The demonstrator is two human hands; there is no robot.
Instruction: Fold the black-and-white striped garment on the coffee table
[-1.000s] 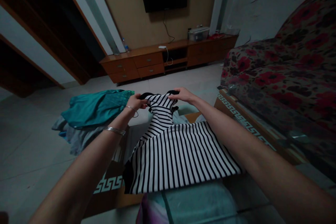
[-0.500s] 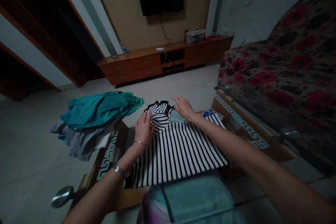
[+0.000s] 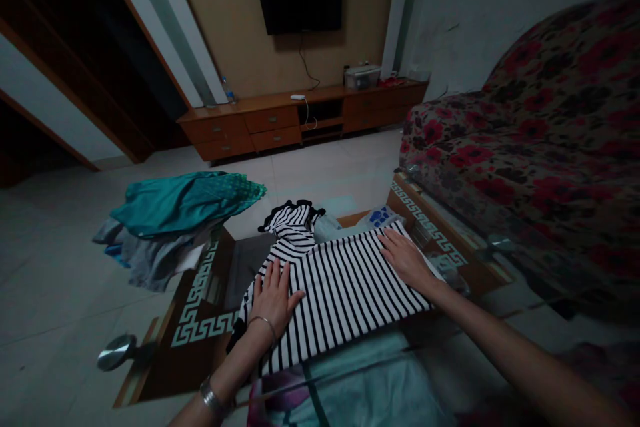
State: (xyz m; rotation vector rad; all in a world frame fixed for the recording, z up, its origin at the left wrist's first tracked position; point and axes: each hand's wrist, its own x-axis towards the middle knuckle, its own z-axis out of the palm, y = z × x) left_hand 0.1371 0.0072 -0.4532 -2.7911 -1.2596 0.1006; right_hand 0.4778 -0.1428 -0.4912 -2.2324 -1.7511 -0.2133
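Observation:
A black-and-white striped garment point(image 3: 345, 287) lies spread over a glass-topped table, its bunched, black-trimmed part point(image 3: 295, 223) at the far side. My left hand point(image 3: 274, 297) rests flat on its left part, fingers spread. Near the garment's far right corner, my right hand point(image 3: 404, 257) also lies flat on the cloth with its fingers stretched out. Neither hand grips anything. Pale green cloth point(image 3: 370, 373), with a purple patch at its left, shows below the garment's near edge.
A pile with a teal garment point(image 3: 175, 203) on grey cloth lies at the table's far left corner. The glass table point(image 3: 190, 327) has a patterned border and a round metal fitting point(image 3: 117, 352). A flowered sofa point(image 3: 525, 140) stands right; a wooden TV cabinet point(image 3: 273, 121) lies beyond.
My left hand has moved down toward me along the striped cloth. My right hand has shifted right and nearer, onto the garment's right corner. The view has tilted slightly.

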